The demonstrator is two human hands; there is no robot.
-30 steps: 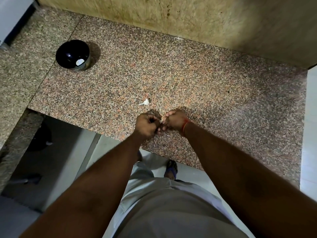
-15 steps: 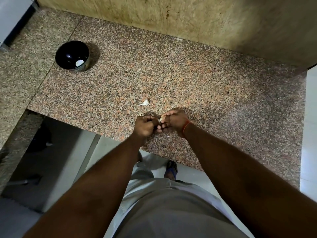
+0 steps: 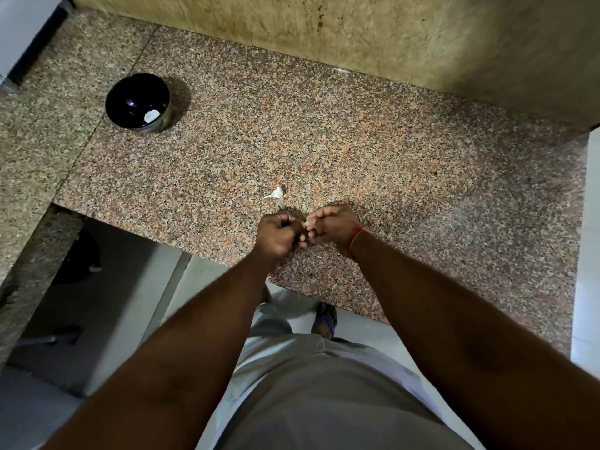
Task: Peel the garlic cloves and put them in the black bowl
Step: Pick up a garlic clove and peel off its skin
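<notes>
At the far left of the granite surface (image 3: 357, 131), close to a seam between slabs, stands the black bowl (image 3: 138, 102), glossy inside, with one pale peeled garlic clove (image 3: 151, 116) lying against its right inner wall. No brand, label or writing can be read anywhere. Further right, near the middle of the surface and well apart from the bowl, a small white scrap of garlic with a thin stalk (image 3: 276, 193) lies alone; whether it is skin or a whole clove cannot be told. Just in front of it, over the near edge of the surface, the two hands meet. The left hand (image 3: 277, 235) is curled into a tight fist, knuckles up. The right hand (image 3: 331, 227) is also curled, its fingertips (image 3: 311, 233) touching those of the left hand. What they pinch between them is hidden by the fingers, so the thing held cannot be made out. A thin red thread (image 3: 355, 237) circles the right wrist. Behind the surface rises a mottled tan wall (image 3: 389, 34). Below the arms show pale grey clothing (image 3: 318, 401) and a foot in a blue sandal (image 3: 325, 319) on the floor.
</notes>
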